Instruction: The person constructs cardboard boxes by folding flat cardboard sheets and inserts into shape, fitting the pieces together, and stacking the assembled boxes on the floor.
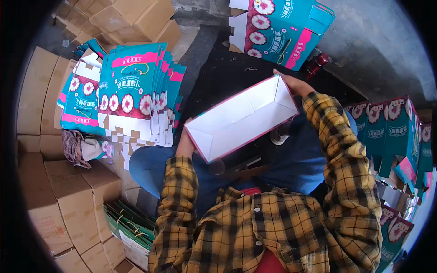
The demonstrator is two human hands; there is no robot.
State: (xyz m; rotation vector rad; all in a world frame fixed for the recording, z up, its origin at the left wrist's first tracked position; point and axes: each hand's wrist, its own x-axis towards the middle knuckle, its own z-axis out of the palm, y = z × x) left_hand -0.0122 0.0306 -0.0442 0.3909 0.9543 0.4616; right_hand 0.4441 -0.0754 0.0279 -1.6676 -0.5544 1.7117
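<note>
Above my lap I hold a paperboard gift box (246, 119) tilted, its open end turned up toward me. The inside is white, with a seam across the bottom, and thin pink and teal edges run round the rim. My left hand (185, 144) grips its left end, with most of the fingers hidden behind the wall. My right hand (295, 85) is wrapped round its far right corner, the fingers partly out of sight. Close by on the left stands a fanned stack of flat teal-and-pink boxes (132, 82) with printed round white-and-purple slices.
More flat boxes (287, 34) lie at the far side, beside a dark red bottle-like object (318, 61). Set-up teal boxes (387, 127) line the right. Brown cartons (68, 195) pile up at left, near green bags with cord handles (129, 223) and a crumpled cloth (77, 148).
</note>
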